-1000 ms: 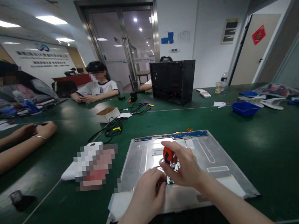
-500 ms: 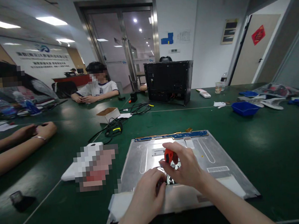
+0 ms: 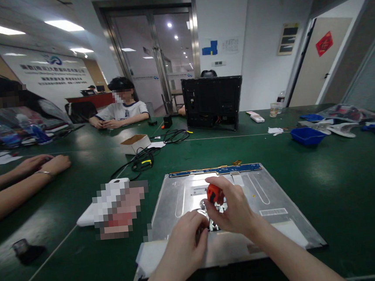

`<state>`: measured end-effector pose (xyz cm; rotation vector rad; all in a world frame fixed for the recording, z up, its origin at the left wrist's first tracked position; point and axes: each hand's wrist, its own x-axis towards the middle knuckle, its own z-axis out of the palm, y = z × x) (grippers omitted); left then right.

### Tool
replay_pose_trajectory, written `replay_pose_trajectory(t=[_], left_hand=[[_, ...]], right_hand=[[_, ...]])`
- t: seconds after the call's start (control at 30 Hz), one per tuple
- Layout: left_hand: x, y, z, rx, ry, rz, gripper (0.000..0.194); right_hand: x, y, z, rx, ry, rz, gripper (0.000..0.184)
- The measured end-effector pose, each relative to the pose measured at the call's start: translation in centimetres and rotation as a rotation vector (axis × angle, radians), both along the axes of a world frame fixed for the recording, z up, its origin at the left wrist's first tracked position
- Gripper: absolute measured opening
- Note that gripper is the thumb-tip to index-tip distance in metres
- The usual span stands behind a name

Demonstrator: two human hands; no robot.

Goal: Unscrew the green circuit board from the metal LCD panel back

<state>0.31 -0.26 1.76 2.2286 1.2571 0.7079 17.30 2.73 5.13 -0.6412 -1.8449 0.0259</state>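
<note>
A silver display panel [image 3: 268, 238] lies flat on the green table in front of me, with a blue circuit strip [image 3: 190, 173] along its far edge. My right hand [image 3: 234, 202] is closed around the orange and black handle of a screwdriver [image 3: 213, 194], held upright with its shaft pointing down at the panel's middle. There, a small circuit board [image 3: 214, 226] shows partly between my hands. Close by the shaft, my left hand [image 3: 191, 236] has its fingers curled together. What these fingertips grip, if anything, is hidden.
Beyond the panel stands a black monitor casing [image 3: 213, 103]. Cables [image 3: 143, 159] and a small open cardboard box [image 3: 135, 144] lie left of it. A blue tray [image 3: 308, 136] is at the right. Another person's hands [image 3: 51, 164] rest on the table at the left.
My right fingers have shifted slightly around the screwdriver, and its handle has turned and moved a little to the right. My left hand stays in place.
</note>
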Motion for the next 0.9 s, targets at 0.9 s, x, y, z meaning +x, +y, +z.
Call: replay_pose_trajectory(t=[0.9], left_hand=[[0.02,-0.10,0.05,0.028,-0.007,-0.002,0.012]], right_hand=[[0.16,-0.07,0.05,-0.020,-0.034,0.067,0.042]])
